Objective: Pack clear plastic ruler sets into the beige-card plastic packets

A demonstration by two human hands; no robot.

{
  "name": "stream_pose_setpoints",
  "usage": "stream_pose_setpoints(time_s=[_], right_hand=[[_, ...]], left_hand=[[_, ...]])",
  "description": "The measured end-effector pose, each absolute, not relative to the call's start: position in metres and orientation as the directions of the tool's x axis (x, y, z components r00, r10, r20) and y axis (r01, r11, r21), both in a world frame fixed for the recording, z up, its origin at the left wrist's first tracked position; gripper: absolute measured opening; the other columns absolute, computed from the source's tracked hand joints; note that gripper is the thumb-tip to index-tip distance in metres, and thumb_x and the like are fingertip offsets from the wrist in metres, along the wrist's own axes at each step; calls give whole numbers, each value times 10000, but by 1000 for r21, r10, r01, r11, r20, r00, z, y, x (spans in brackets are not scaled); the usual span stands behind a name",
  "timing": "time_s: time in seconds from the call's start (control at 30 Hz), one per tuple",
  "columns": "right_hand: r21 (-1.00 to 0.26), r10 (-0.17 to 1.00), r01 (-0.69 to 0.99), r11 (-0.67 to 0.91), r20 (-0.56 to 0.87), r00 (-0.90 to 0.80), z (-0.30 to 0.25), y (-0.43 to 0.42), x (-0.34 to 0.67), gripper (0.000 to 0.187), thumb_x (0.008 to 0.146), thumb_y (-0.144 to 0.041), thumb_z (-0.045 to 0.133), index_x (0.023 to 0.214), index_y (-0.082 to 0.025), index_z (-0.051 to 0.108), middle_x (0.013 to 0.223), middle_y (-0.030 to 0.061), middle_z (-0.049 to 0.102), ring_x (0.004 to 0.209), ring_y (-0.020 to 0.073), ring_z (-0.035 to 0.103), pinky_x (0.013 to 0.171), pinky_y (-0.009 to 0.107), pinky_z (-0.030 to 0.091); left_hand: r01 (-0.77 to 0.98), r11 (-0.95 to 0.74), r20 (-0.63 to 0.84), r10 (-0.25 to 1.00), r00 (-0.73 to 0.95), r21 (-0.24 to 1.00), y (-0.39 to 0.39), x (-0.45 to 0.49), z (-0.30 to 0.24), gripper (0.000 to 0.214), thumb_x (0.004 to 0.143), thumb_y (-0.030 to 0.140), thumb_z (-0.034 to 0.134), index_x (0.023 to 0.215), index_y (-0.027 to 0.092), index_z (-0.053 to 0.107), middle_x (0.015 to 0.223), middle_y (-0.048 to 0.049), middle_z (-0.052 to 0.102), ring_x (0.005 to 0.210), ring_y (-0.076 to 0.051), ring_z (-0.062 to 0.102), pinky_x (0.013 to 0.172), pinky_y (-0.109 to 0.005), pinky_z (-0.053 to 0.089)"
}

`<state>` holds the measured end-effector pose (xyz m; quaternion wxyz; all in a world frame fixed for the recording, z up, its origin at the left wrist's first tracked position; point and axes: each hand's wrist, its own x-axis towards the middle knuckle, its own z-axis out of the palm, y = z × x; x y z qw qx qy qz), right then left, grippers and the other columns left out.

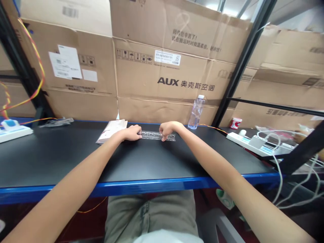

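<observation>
Clear plastic strip, moulded with a row of round hollows, lies lengthwise across the far part of the black tabletop, right in front of the person. Both hands are on it, one at each end, so the hands-on step at this moment is holding the strip between them. The left hand is curled closed over the left end, and the right hand is clenched over the right end, with one finger hanging down across the near edge. Neither hand has let go, though the fingers hide exactly how tightly they grip. Both forearms reach forward from the near edge and angle inward, elbows wide. A stack of papers sits just left of the left hand, and a water bottle stands beyond the right hand.
</observation>
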<state>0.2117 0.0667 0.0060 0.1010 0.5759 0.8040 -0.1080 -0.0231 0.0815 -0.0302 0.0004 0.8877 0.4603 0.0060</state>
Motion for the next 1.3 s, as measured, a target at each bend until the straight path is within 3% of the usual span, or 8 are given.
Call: stream_pose_setpoints(time_s=[0.27, 0.43, 0.57, 0.83, 1.1, 1.3], right_hand=[[20, 901, 951, 308, -329, -285, 13, 52, 204, 205, 712, -253, 760, 887, -147, 740, 938, 94, 749, 841, 256, 707, 621, 292, 528], [202, 929, 927, 318, -260, -262, 15, 33, 176, 368, 622, -151, 771, 982, -75, 747, 1015, 181, 744, 884, 316, 721, 704, 338, 551], [334, 923, 861, 383, -171, -344, 13, 21, 162, 418, 613, -100, 735, 1030, -62, 742, 1074, 213, 729, 905, 304, 723, 693, 308, 547], [126, 832, 853, 506, -334, -444, 22, 6, 161, 368, 593, -356, 786, 866, -112, 744, 770, 87, 740, 639, 226, 700, 551, 272, 495], [198, 858, 859, 473, -324, -398, 20, -2, 150, 440, 548, -328, 772, 932, -113, 747, 806, 87, 745, 644, 222, 696, 545, 274, 486], [300, 877, 837, 457, -312, -367, 23, -11, 144, 383, 560, -254, 750, 920, -125, 755, 869, 99, 748, 734, 249, 707, 573, 289, 499]], left_hand=[[803, -596, 8, 803, 596, -12, 81, -23, -30, 295, 839, 370, 508, 1040, 169, 585, 1190, -123, 609, 1086, -258, 588, 945, -326, 466], [800, -600, 6, 800, 600, 12, 78, -23, -27, 351, 834, 400, 503, 1074, 162, 598, 1215, -132, 621, 1101, -266, 596, 939, -325, 465], [797, -601, 2, 799, 602, 56, 71, -20, -22, 375, 790, 368, 536, 1083, 153, 630, 1203, -126, 660, 1071, -261, 624, 903, -301, 471], [792, -589, -66, 794, 604, 161, 62, -19, -12, 377, 652, 323, 655, 1005, 202, 707, 1015, -29, 736, 921, -208, 658, 745, -236, 470], [766, -590, -67, 780, 622, 254, 63, -24, -12, 383, 642, 317, 650, 994, 185, 719, 985, -26, 742, 897, -205, 661, 749, -249, 469], [753, -592, -58, 774, 630, 286, 65, -22, -15, 363, 638, 333, 647, 967, 194, 709, 966, -21, 742, 884, -206, 662, 762, -259, 473]])
